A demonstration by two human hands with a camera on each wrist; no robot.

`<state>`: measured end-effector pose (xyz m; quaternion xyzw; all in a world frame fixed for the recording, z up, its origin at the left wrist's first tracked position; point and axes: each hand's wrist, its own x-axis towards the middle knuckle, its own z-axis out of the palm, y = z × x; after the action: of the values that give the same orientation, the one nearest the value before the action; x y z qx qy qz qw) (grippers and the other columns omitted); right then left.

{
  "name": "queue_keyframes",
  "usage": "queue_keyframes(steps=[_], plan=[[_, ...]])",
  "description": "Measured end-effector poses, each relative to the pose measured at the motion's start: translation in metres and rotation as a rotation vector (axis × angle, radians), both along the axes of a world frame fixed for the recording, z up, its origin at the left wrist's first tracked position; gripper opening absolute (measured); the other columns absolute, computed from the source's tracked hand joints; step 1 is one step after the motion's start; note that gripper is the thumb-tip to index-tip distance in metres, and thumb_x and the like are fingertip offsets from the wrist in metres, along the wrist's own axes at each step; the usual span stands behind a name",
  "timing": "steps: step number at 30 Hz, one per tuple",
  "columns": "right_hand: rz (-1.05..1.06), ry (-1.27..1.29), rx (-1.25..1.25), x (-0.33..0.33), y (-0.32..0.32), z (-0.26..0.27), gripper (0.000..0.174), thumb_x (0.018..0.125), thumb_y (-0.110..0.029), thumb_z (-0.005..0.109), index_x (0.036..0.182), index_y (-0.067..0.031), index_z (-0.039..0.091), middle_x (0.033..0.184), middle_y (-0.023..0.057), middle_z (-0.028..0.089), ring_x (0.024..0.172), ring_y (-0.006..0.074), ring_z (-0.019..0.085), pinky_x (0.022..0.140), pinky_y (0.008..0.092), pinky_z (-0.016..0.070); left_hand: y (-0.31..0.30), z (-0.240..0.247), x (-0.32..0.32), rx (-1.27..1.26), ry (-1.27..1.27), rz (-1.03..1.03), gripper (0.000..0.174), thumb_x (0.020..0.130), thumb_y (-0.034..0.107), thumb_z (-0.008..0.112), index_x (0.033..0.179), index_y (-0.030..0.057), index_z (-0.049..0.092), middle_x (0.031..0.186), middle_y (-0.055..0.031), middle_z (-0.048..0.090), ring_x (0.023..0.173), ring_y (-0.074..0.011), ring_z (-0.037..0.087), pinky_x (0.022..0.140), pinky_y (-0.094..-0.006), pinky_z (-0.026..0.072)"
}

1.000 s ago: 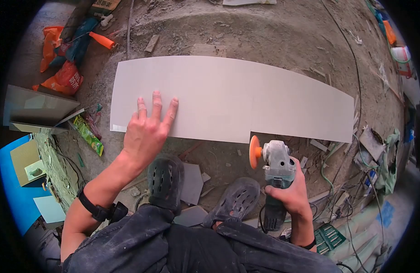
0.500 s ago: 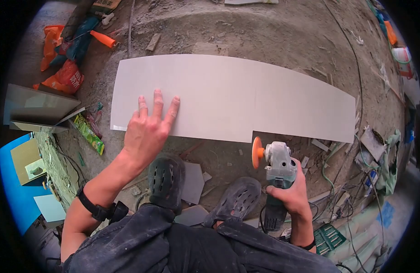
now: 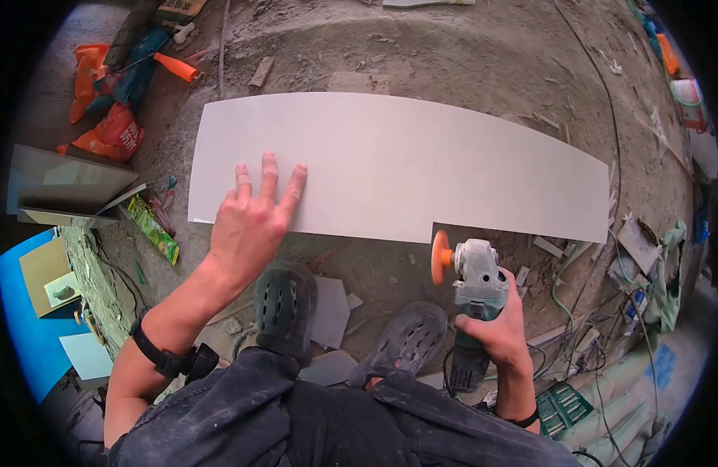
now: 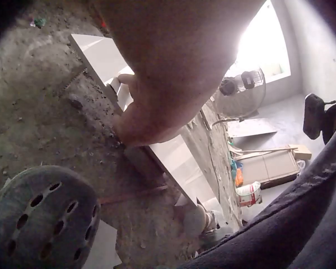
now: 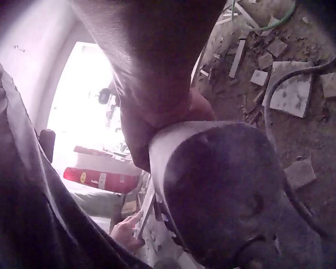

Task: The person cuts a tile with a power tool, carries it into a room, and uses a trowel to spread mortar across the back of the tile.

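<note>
A long white panel [image 3: 359, 163] with a curved far edge and a notch in its near edge lies across the head view. On its left part my left hand [image 3: 254, 222] rests with fingers spread; the thumb is hidden from above. My right hand [image 3: 499, 327] grips an angle grinder [image 3: 477, 284] by its body. The grinder's orange disc [image 3: 439, 257] stands upright just below the notch's left corner; whether it touches the panel I cannot tell. In the right wrist view the grinder's dark rear end [image 5: 224, 190] fills the middle.
Two grey clogs [image 3: 285, 311] stand below the panel, among tile offcuts [image 3: 328, 311]. Orange bags [image 3: 114, 134] and leaning boards [image 3: 71, 183] are at the left. Cables, a green tool case [image 3: 565, 409] and rubble lie at the right.
The panel and grinder appear slightly further right than a second ago, with the disc still by the notch corner. Both hands keep their hold.
</note>
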<state>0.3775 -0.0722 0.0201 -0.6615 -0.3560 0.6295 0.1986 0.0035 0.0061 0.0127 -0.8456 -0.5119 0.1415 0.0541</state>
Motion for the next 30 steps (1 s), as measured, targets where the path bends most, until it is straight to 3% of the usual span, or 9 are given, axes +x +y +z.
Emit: queue_keyframes(steps=[30], plan=[[-0.016,-0.018,0.093,-0.0011,-0.0037,0.0015,0.083,0.062,-0.008,0.083,0.134,0.0,0.041,0.116,0.0103,0.06,0.107,0.0189,0.059,0.096,0.0342,0.0478,0.0025,0.0088,0.002,-0.012,0.005,-0.006,0.057,0.087,0.006,0.056,0.143,0.0085,0.053,0.132,-0.034,0.055,0.103,-0.0544,0.065,0.07,-0.0451,0.0606]])
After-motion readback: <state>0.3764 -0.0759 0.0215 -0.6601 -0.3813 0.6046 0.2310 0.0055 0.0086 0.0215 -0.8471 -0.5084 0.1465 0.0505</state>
